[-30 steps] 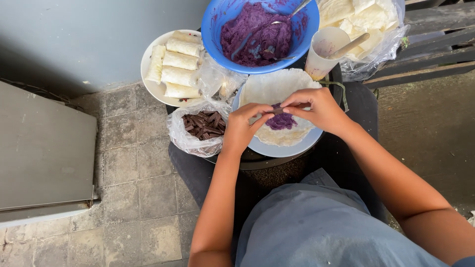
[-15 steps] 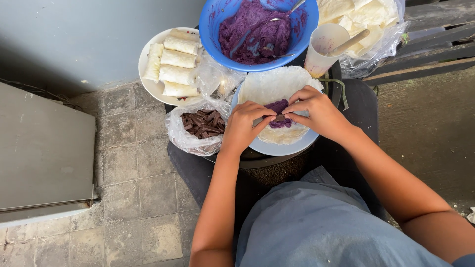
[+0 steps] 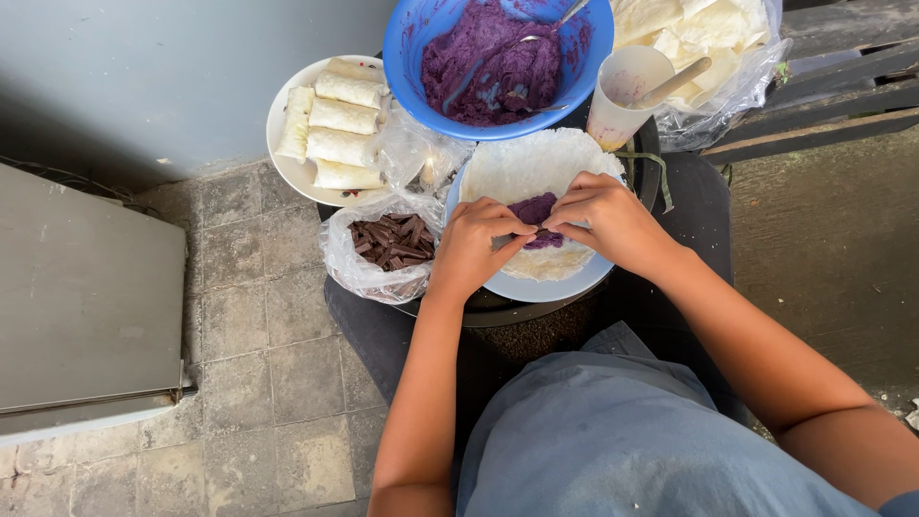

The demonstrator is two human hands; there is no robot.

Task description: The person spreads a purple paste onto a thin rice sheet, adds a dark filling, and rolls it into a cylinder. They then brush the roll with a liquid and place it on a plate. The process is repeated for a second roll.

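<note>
Purple paste sits in a small mound on a thin white wrapper spread over a pale blue plate, just right of centre in the frame. Left hand and right hand meet over the near edge of the mound, fingers curled and pinched on the wrapper's near edge and a small dark piece between them; what exactly the fingertips grip is partly hidden. Above the plate, at the top centre, a blue bowl holds more purple paste with a spoon in it. To its left, a white plate carries a row of finished pale rolls. Left of the hands, an open clear bag contains dark brown chocolate pieces. At the upper right stand a white cup with a wooden stick and a plastic bag of spare wrappers. Grey stone floor tiles fill the lower left
</note>
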